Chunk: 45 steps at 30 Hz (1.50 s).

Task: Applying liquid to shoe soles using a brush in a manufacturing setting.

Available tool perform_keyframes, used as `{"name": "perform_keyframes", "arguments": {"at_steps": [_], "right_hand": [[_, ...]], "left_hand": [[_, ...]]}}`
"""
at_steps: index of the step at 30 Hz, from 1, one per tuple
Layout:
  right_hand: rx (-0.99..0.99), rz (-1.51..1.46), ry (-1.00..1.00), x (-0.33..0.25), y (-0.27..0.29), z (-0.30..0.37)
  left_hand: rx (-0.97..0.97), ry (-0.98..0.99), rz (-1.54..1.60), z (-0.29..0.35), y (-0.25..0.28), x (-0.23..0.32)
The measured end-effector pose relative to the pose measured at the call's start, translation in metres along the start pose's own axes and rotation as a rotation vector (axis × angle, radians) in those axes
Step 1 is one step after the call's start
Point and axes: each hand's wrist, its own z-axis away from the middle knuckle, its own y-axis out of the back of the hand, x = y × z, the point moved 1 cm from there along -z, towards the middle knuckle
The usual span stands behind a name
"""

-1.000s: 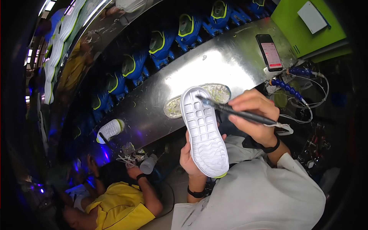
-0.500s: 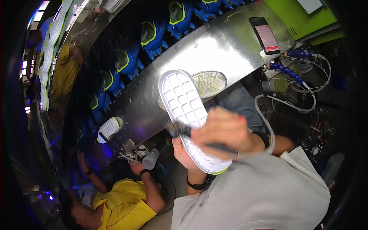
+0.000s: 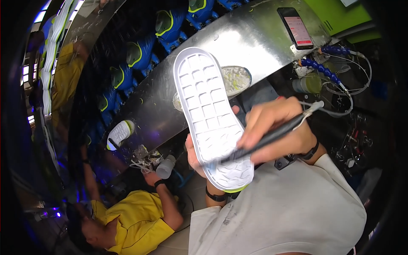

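A white shoe sole with a raised grid inside its rim is tilted up in front of me, lime green showing at its near end. My left hand grips it from beneath, fingers at both edges and the palm hidden behind it. In my right hand is a black-handled brush, a pale fitting with a thin hose at its back end. The blurred brush tip lies over the sole's near part, close to the left edge. Beyond the sole, an oval dish smeared with white and yellow-green rests on the metal table.
Another white sole lies at the table's left end. Blue shoe uppers line the far side. A phone and blue jointed hoses are at the right. A person in yellow works at the left, near a translucent cup.
The brush has moved from the sole's middle left edge toward its near end. My right hand has swung right and up, and the sole now faces me more fully.
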Motion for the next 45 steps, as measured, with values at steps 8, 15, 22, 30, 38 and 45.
{"name": "perform_keyframes", "arguments": {"at_steps": [8, 15, 22, 30, 38, 45], "right_hand": [[0.104, 0.159, -0.078, -0.006, -0.010, 0.008], [-0.036, -0.246, -0.154, -0.014, -0.016, 0.008], [-0.174, -0.140, 0.117, -0.009, -0.012, 0.006], [-0.301, 0.082, 0.257, -0.030, -0.003, 0.006], [-0.134, 0.488, 0.171, -0.037, -0.054, 0.014], [-0.227, 0.318, 0.238, -0.037, -0.044, 0.004]], "left_hand": [[0.026, -0.002, -0.058, -0.008, -0.016, -0.008], [-0.116, 0.046, 0.064, -0.018, -0.028, 0.000], [-0.196, 0.354, -0.527, -0.025, -0.041, 0.033], [0.198, 0.240, -0.398, -0.023, -0.071, 0.030], [-0.018, 0.160, -0.150, -0.016, -0.050, 0.044], [-0.104, 0.209, -0.141, -0.005, -0.049, 0.054]]}}
